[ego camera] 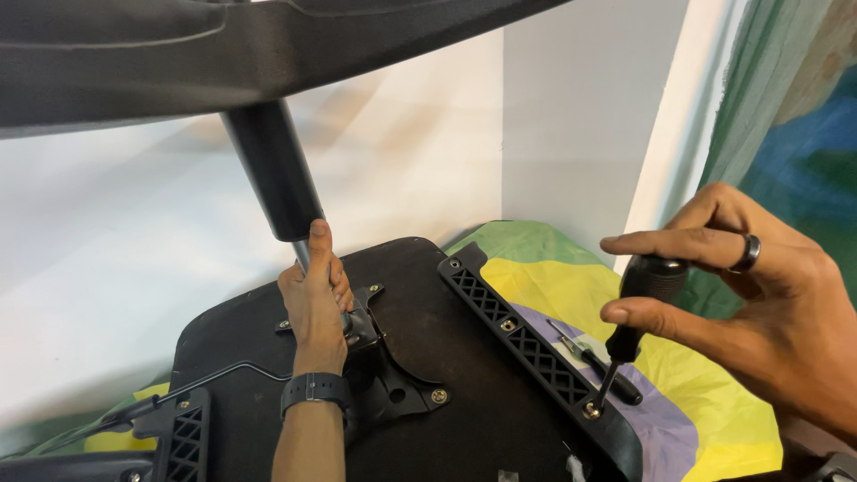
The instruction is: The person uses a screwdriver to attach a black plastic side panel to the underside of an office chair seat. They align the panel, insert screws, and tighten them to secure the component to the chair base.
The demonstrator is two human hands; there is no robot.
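Bright, even daylight; soft shadows; blurred top edge

We held our left hand point(314, 295) raised, grip closed, forearm vertical; our right hand point(759, 295) pinched thumb and forefinger together, palm turned leftward.

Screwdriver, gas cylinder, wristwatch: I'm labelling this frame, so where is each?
Screwdriver point(644, 290): head view, black handle.
Gas cylinder point(272, 174): head view, black tube's middle.
Wristwatch point(315, 389): head view, black band.

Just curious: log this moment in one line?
left hand: grips chair post | right hand: screwdriver on armrest bracket screw
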